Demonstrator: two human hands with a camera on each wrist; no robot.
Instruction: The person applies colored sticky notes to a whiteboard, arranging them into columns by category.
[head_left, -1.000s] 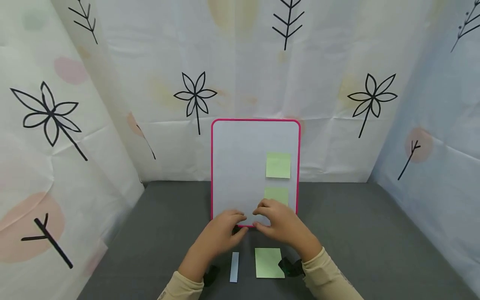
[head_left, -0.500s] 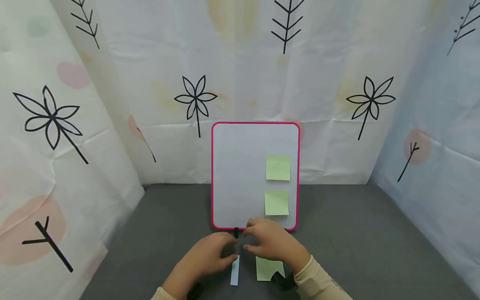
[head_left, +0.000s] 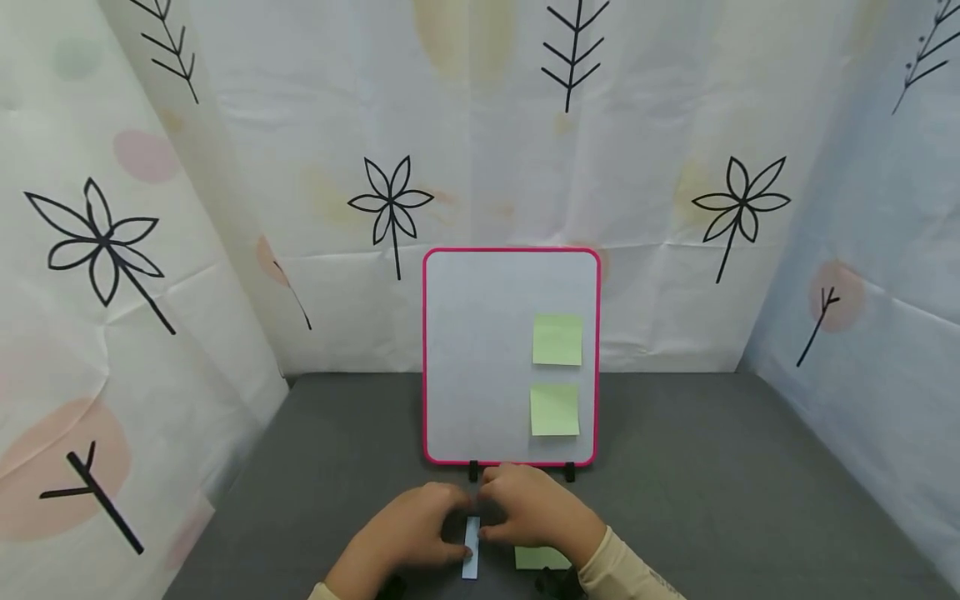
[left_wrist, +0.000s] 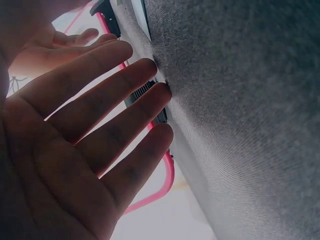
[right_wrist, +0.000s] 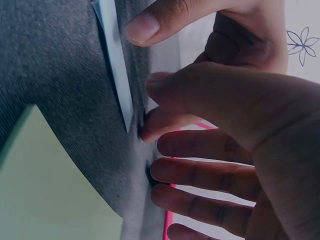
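Note:
A narrow light-blue paper strip (head_left: 471, 567) lies on the dark table between both hands. Left of it, my left hand (head_left: 408, 529) hovers close, its thumb tip at or just over the strip; the left wrist view shows its fingers (left_wrist: 112, 102) extended. On the other side, my right hand (head_left: 536, 512) has its thumb beside the strip and fingers (right_wrist: 205, 145) stretched out, nothing held. Whether either hand touches the strip is unclear. Partly covered by the right hand and wrist, a green sticky note (head_left: 536, 558) lies on the table.
Behind the hands stands a pink-framed whiteboard (head_left: 480, 350) on small black feet (head_left: 570, 472). Two green sticky notes, an upper one (head_left: 557, 340) and a lower one (head_left: 555, 410), are stuck on its right side. Patterned cloth (head_left: 637, 125) encloses the grey table (head_left: 697, 475).
Both hands have come down from the whiteboard's lower edge toward the near side and now flank the blue strip. The lower note on the board, partly covered before, is fully visible.

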